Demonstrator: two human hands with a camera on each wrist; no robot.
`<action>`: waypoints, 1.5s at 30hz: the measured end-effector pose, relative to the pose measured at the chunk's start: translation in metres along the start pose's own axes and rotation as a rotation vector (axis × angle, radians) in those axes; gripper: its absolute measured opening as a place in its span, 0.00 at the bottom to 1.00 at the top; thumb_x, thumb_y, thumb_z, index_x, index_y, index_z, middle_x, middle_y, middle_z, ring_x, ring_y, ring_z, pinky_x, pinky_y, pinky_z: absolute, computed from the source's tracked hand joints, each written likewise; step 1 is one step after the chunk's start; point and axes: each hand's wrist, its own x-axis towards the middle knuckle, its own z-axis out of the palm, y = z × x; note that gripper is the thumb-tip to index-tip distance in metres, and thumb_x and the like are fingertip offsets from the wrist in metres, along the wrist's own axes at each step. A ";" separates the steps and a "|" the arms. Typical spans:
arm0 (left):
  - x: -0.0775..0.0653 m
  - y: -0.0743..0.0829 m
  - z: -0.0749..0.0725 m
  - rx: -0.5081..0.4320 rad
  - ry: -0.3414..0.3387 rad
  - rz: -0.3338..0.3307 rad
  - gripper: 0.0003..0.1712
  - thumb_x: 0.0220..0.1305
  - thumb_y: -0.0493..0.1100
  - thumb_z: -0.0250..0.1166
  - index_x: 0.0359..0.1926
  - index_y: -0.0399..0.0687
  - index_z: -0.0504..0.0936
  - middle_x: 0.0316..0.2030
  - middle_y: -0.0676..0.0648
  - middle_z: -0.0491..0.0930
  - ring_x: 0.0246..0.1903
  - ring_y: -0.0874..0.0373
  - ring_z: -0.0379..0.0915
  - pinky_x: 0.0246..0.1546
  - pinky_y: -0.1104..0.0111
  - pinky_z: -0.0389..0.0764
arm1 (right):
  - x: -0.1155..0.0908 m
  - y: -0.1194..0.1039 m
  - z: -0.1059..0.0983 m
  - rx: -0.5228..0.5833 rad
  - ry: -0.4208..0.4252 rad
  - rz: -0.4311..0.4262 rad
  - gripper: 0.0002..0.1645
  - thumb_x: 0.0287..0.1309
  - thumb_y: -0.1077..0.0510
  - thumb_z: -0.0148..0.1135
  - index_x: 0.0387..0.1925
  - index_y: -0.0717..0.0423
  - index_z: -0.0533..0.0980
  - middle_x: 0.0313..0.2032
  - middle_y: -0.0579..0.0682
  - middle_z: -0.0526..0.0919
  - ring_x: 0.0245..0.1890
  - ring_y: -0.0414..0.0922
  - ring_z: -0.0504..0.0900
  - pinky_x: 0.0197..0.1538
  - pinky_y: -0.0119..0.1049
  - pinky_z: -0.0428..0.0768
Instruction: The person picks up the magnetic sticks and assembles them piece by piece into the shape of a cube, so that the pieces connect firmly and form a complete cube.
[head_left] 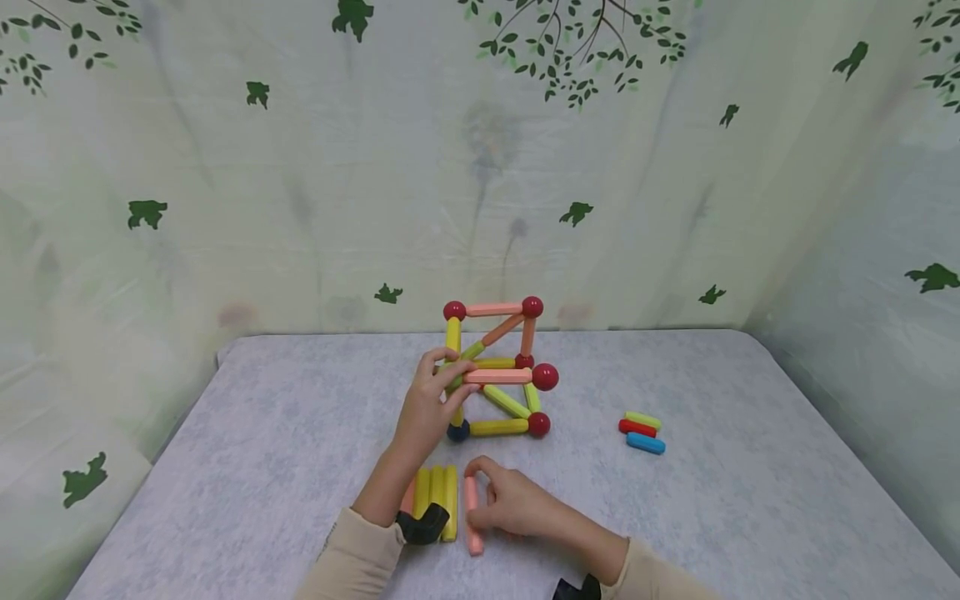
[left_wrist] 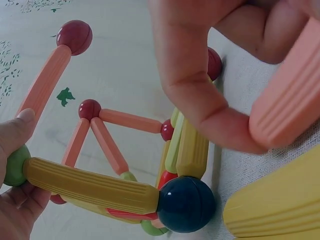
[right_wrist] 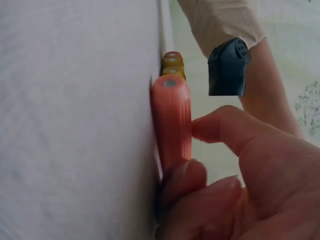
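Observation:
A magnetic frame of rods and balls stands on the table, with red balls (head_left: 539, 425), a dark blue ball (left_wrist: 186, 204) and yellow rods (head_left: 498, 427). My left hand (head_left: 429, 402) grips its upper front corner, fingers and thumb about a green ball (left_wrist: 16, 165) and the end of a pink rod (head_left: 498, 377). That rod sticks out sideways with a red ball (head_left: 545, 377) on its tip. Nearer me, my right hand (head_left: 517, 502) holds a loose pink rod (head_left: 472, 492) lengthwise between thumb and fingers, at table height.
Left of the right hand lies a row of yellow rods (head_left: 450, 508) and a pink rod (head_left: 408, 498), partly behind my left wrist. Short green (head_left: 643, 419), red (head_left: 637, 428) and blue (head_left: 646, 443) rods lie on the right. A patterned curtain (head_left: 480, 167) hangs behind the table.

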 end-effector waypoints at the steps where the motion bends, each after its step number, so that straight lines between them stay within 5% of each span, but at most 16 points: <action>1: 0.000 0.000 0.000 -0.001 0.001 0.002 0.13 0.52 0.38 0.65 0.42 0.44 0.81 0.47 0.47 0.65 0.30 0.60 0.64 0.22 0.72 0.68 | -0.001 -0.001 0.000 -0.032 0.008 0.005 0.25 0.43 0.53 0.66 0.46 0.44 0.68 0.13 0.45 0.69 0.08 0.40 0.65 0.12 0.30 0.60; 5: -0.001 -0.001 0.000 -0.007 0.007 0.011 0.13 0.52 0.38 0.65 0.42 0.45 0.81 0.48 0.47 0.65 0.30 0.60 0.64 0.23 0.71 0.68 | -0.005 -0.005 -0.002 -0.137 0.037 -0.004 0.21 0.45 0.54 0.65 0.43 0.45 0.69 0.14 0.44 0.71 0.11 0.40 0.67 0.14 0.30 0.61; 9: -0.001 -0.002 0.000 -0.007 0.012 0.026 0.13 0.52 0.38 0.65 0.42 0.46 0.81 0.48 0.47 0.65 0.29 0.60 0.63 0.23 0.71 0.68 | -0.008 -0.005 -0.019 -0.097 0.110 -0.072 0.24 0.52 0.54 0.62 0.51 0.48 0.67 0.20 0.43 0.75 0.16 0.40 0.71 0.18 0.31 0.69; 13: -0.001 -0.002 0.001 -0.005 0.019 0.038 0.13 0.51 0.38 0.66 0.41 0.46 0.81 0.47 0.47 0.65 0.29 0.60 0.63 0.22 0.72 0.68 | -0.009 0.001 -0.046 -0.064 0.332 -0.171 0.25 0.55 0.57 0.61 0.55 0.54 0.67 0.29 0.42 0.78 0.27 0.40 0.76 0.27 0.32 0.76; 17: -0.001 -0.002 0.001 -0.001 0.021 0.040 0.13 0.51 0.38 0.66 0.41 0.46 0.81 0.47 0.46 0.65 0.30 0.60 0.63 0.22 0.72 0.67 | -0.007 0.009 -0.068 -0.074 0.572 -0.182 0.18 0.53 0.59 0.63 0.47 0.55 0.72 0.33 0.44 0.79 0.34 0.41 0.76 0.34 0.33 0.78; 20: -0.001 -0.002 0.001 -0.003 0.019 0.034 0.13 0.51 0.38 0.66 0.41 0.47 0.81 0.47 0.47 0.65 0.29 0.60 0.63 0.22 0.72 0.67 | -0.005 0.014 -0.080 -0.041 0.652 -0.174 0.16 0.52 0.60 0.63 0.44 0.52 0.72 0.34 0.45 0.78 0.37 0.43 0.76 0.37 0.37 0.78; 27: 0.000 -0.002 0.001 -0.015 0.011 0.034 0.13 0.52 0.38 0.66 0.42 0.47 0.81 0.48 0.47 0.65 0.30 0.60 0.63 0.22 0.72 0.68 | 0.001 0.019 -0.092 -0.018 0.653 -0.183 0.13 0.54 0.59 0.62 0.42 0.50 0.71 0.37 0.45 0.78 0.41 0.44 0.75 0.42 0.41 0.77; 32: 0.000 -0.003 -0.004 -0.053 -0.053 0.021 0.15 0.56 0.38 0.63 0.47 0.45 0.78 0.50 0.46 0.65 0.34 0.59 0.66 0.29 0.68 0.73 | 0.005 0.022 -0.094 -0.020 0.624 -0.136 0.16 0.54 0.57 0.62 0.45 0.48 0.70 0.37 0.45 0.77 0.41 0.43 0.75 0.43 0.40 0.76; 38: 0.001 -0.004 -0.017 -0.115 -0.126 -0.074 0.25 0.56 0.36 0.62 0.55 0.44 0.67 0.53 0.45 0.63 0.39 0.58 0.68 0.39 0.63 0.75 | 0.003 0.023 -0.095 -0.042 0.700 -0.298 0.45 0.50 0.63 0.65 0.64 0.39 0.51 0.47 0.52 0.74 0.41 0.45 0.77 0.42 0.45 0.77; 42: 0.002 -0.006 -0.021 -0.152 -0.119 -0.099 0.23 0.54 0.34 0.64 0.50 0.41 0.67 0.51 0.44 0.63 0.37 0.56 0.71 0.40 0.64 0.76 | 0.002 0.023 -0.098 -0.145 0.719 -0.407 0.46 0.50 0.65 0.64 0.64 0.35 0.52 0.46 0.52 0.75 0.42 0.44 0.77 0.42 0.46 0.77; 45: 0.003 -0.007 -0.021 -0.166 -0.126 -0.094 0.20 0.55 0.34 0.64 0.47 0.40 0.67 0.50 0.43 0.63 0.38 0.54 0.71 0.39 0.63 0.76 | 0.000 0.023 -0.101 -0.187 0.718 -0.412 0.44 0.49 0.65 0.64 0.62 0.35 0.55 0.44 0.49 0.77 0.42 0.43 0.76 0.42 0.44 0.77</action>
